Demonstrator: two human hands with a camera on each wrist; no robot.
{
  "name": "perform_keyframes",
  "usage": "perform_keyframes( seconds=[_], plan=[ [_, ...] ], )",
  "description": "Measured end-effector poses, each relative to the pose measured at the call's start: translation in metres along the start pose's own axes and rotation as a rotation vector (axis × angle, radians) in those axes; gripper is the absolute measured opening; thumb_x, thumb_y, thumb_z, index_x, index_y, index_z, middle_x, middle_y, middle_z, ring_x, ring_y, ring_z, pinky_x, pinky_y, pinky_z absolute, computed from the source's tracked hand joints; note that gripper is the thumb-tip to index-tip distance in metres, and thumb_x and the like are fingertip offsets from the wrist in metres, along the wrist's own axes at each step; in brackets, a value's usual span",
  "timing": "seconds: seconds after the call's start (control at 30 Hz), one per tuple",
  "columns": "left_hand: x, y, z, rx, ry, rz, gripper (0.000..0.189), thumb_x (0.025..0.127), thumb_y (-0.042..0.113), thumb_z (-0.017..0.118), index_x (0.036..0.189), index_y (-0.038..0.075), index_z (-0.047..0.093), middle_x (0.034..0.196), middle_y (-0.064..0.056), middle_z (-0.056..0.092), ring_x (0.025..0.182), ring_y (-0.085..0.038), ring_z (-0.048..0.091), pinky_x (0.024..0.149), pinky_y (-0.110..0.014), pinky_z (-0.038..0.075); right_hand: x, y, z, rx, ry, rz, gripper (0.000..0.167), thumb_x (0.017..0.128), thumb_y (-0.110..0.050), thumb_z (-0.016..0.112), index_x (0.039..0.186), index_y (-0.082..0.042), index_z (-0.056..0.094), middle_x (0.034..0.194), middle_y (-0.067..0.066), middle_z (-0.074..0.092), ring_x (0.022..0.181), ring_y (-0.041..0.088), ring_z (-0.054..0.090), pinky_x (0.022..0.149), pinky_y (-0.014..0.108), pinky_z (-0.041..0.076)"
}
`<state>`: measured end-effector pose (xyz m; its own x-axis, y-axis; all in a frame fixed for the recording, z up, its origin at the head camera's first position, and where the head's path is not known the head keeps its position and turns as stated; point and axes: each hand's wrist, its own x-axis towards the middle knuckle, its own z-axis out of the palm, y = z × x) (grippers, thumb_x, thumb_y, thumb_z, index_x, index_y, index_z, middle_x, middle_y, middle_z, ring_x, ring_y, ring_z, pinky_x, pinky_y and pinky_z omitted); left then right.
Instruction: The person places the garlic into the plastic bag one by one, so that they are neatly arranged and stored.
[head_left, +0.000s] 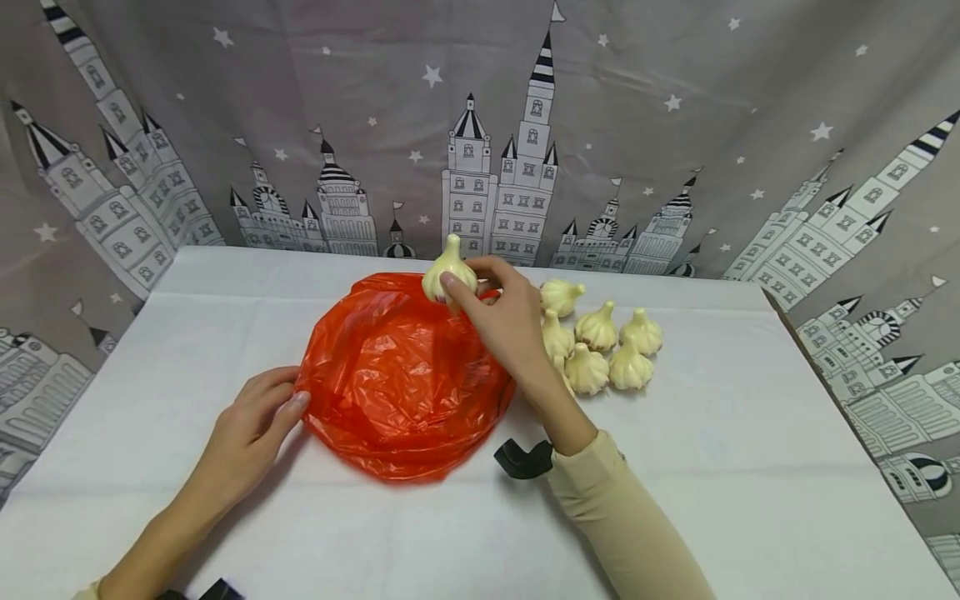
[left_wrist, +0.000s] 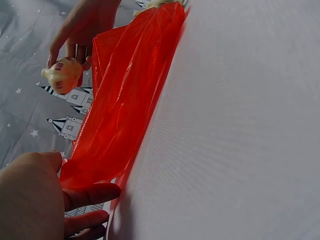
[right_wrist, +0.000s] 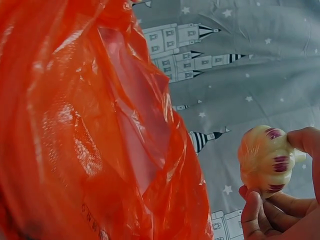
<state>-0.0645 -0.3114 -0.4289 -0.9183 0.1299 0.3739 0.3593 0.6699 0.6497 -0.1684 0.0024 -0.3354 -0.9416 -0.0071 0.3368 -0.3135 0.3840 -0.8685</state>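
Note:
A red plastic bag [head_left: 397, 375] sits on the white-covered table with its mouth spread wide. My right hand [head_left: 510, 317] grips a pale garlic bulb [head_left: 450, 271] above the bag's far right rim. Purple streaks mark the underside of that garlic bulb [right_wrist: 267, 160] in the right wrist view. At the bag's left edge, my left hand [head_left: 258, 421] pinches the rim between thumb and fingers. The left wrist view shows the bag's side [left_wrist: 125, 95] standing up from the cloth, with the left hand [left_wrist: 45, 195] at its near end.
Several more garlic bulbs [head_left: 596, 325] lie grouped on the table to the right of the bag, partly behind the right hand. A grey curtain [head_left: 645, 92] printed with castles and stars hangs behind the table [head_left: 750, 467].

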Motion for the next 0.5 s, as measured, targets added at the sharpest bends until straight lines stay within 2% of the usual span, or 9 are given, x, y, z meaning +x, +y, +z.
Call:
perform_keyframes(
  seconds=[0.2,0.33,0.5],
  plan=[
    [0.009,-0.005,0.001,-0.009,-0.017,-0.003,0.028,0.106,0.019,0.062,0.125,0.002,0.072,0.141,-0.016,0.062,0.134,-0.036,0.051,0.104,0.005,0.022,0.016,0.004,0.014,0.012,0.0,-0.016,0.038,0.095,-0.045,0.077,0.121,-0.017,0.074,0.103,-0.001,0.073,0.092,0.012,0.067,0.074,0.027,0.058],
    [0.014,-0.01,0.001,-0.009,-0.02,0.0,0.028,0.106,0.019,0.062,0.126,0.002,0.072,0.141,-0.015,0.062,0.134,-0.035,0.051,0.105,0.005,0.022,0.023,0.005,0.023,0.024,0.002,-0.041,0.038,0.095,-0.044,0.077,0.12,-0.016,0.074,0.1,0.0,0.073,0.087,0.012,0.067,0.071,0.027,0.057],
    [0.022,-0.016,-0.002,-0.007,-0.02,0.016,0.027,0.106,0.018,0.062,0.126,0.002,0.073,0.14,-0.015,0.063,0.134,-0.035,0.051,0.106,0.004,0.022,0.029,0.006,0.03,0.023,-0.007,-0.031,0.038,0.095,-0.045,0.077,0.121,-0.017,0.073,0.1,-0.001,0.074,0.085,0.011,0.068,0.073,0.028,0.057]
  ],
)
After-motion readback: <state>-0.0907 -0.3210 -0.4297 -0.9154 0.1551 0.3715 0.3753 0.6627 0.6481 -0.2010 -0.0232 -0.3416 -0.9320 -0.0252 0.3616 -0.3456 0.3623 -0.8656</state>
